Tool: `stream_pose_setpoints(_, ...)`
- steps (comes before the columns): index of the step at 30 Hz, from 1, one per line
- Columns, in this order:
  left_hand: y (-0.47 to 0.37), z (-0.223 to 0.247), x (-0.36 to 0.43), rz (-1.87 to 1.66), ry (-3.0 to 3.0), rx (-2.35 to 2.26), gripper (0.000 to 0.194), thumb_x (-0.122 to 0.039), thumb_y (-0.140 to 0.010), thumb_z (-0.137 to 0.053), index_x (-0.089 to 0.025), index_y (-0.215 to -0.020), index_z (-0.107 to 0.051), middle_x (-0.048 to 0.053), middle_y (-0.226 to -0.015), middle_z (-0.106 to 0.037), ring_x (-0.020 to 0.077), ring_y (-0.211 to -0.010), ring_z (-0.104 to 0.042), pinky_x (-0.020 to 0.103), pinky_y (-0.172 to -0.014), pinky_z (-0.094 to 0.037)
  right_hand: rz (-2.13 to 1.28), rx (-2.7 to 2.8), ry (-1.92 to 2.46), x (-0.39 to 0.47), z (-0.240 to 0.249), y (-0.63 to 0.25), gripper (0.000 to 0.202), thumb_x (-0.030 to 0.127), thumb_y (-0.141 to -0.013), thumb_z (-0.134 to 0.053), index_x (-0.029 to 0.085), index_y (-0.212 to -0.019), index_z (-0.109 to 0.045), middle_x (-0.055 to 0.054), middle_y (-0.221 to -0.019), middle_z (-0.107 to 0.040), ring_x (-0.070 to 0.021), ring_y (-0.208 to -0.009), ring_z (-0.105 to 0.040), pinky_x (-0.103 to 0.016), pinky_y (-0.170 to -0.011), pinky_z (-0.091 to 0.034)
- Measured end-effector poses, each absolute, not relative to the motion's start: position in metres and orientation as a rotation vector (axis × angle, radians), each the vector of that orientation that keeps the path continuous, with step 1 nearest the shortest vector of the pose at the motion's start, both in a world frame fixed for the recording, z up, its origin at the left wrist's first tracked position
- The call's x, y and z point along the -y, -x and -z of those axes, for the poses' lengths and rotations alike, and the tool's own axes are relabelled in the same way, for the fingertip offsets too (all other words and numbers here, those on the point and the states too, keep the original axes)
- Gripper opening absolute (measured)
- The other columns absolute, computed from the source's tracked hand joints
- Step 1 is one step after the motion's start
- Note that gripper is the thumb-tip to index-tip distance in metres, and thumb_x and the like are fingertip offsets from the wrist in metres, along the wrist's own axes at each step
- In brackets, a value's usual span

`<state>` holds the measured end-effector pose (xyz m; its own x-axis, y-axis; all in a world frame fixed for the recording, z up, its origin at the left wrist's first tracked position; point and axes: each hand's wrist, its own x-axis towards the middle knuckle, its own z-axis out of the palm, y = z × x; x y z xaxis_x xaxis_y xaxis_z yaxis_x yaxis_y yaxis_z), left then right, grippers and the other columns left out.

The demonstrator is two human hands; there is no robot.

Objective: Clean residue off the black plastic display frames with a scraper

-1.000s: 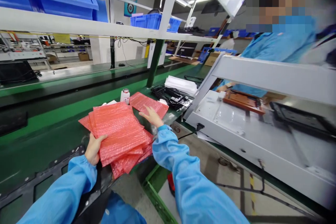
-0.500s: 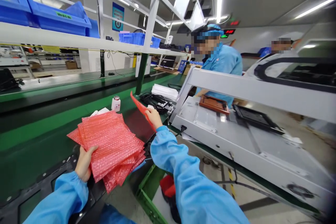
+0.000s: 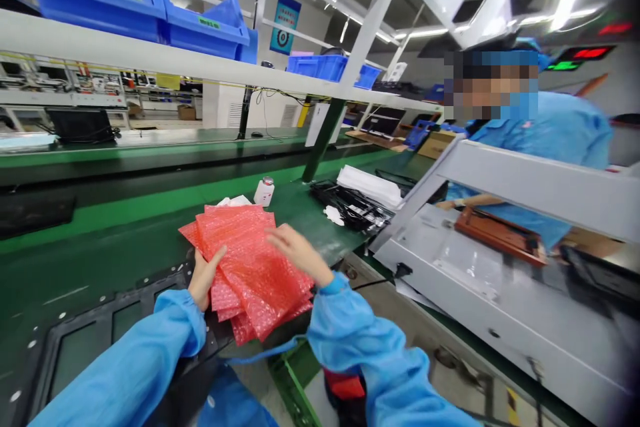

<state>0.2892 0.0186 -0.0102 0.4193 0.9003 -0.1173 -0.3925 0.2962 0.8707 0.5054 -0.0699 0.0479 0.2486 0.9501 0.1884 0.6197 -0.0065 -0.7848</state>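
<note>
A stack of red bubble-wrap bags (image 3: pixel 255 273) is gripped along its left side by my left hand (image 3: pixel 205 277), thumb on top and fingers hidden underneath. The top bag lies askew on the others. My right hand (image 3: pixel 297 250) is at the stack's right edge, its fingers stretched out and slightly blurred. It holds nothing that I can see; whether the fingertips touch the top bag I cannot tell. Under and left of the stack, a black frame panel (image 3: pixel 107 300) lies on the green bench (image 3: pixel 95 263).
Behind the stack stand a white bottle (image 3: pixel 265 191) and crumpled white tissue (image 3: pixel 235 201). Black parts (image 3: pixel 345 207) and a white stack (image 3: pixel 370 185) lie farther right. A grey machine (image 3: pixel 450 280) borders the right side, with a co-worker (image 3: pixel 560 133) behind it. Below is a green crate (image 3: pixel 295 380).
The single red bag that my right hand held apart is out of that hand, and a bag now lies askew on the stack. The view has turned left.
</note>
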Motion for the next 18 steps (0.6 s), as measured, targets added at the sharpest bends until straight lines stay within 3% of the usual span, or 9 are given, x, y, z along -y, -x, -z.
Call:
stream_pose_setpoints(2,-0.289,0.011,-0.024,-0.991,-0.890,-0.698,0.079,-0.036,-0.071,-0.081,-0.031,-0.134,-0.033,0.010,-0.135,-0.054,0.0236,-0.117,-0.058,0.038,-0.101,-0.047,-0.541,1.340,1.751,0.063,-0.050,-0.545,0.055,0.064,-0.086,-0.050,0.020,-0.113,-0.065,-0.010,-0.102,-0.062,-0.0241,-0.098,-0.058,-0.039,-0.091,-0.046)
stream_pose_setpoints(4,-0.292,0.010,-0.028,-1.006,-0.905,-0.690,0.084,-0.032,-0.069,-0.082,-0.032,-0.135,-0.030,0.010,-0.134,-0.054,0.0233,-0.116,-0.059,0.039,-0.101,-0.047,-0.637,1.262,1.778,0.059,-0.043,-0.568,0.058,0.068,-0.085,-0.047,0.017,-0.103,-0.067,-0.010,-0.094,-0.065,-0.0248,-0.088,-0.062,-0.042,-0.082,-0.051)
stream_pose_setpoints(8,-0.305,0.003,-0.031,-0.985,-0.944,-0.658,0.087,-0.029,-0.070,-0.082,-0.032,-0.138,-0.027,0.011,-0.132,-0.055,0.0233,-0.112,-0.062,0.042,-0.101,-0.046,-0.822,1.188,1.721,0.048,-0.016,-0.562,0.053,0.069,-0.079,-0.056,0.018,-0.088,-0.067,-0.008,-0.088,-0.071,-0.0245,-0.083,-0.067,-0.042,-0.080,-0.055)
stream_pose_setpoints(14,-0.314,-0.025,-0.039,-0.974,-1.048,-0.582,0.090,-0.019,-0.067,-0.081,-0.030,-0.140,-0.029,0.010,-0.129,-0.057,0.0249,-0.111,-0.061,0.045,-0.105,-0.042,-0.910,1.081,1.497,0.036,-0.014,-0.543,0.052,0.066,-0.081,-0.057,0.018,-0.102,-0.063,-0.010,-0.098,-0.073,-0.0264,-0.086,-0.071,-0.042,-0.079,-0.058)
stream_pose_setpoints(18,-0.306,-0.068,-0.036,-1.207,-1.304,-0.451,0.091,-0.016,-0.065,-0.081,-0.028,-0.141,-0.033,0.006,-0.142,-0.046,0.0233,-0.133,-0.043,0.035,-0.116,-0.027,-0.802,1.052,1.315,0.046,-0.045,-0.541,0.055,0.062,-0.082,-0.057,0.019,-0.118,-0.056,-0.010,-0.112,-0.069,-0.0264,-0.100,-0.068,-0.042,-0.089,-0.055)
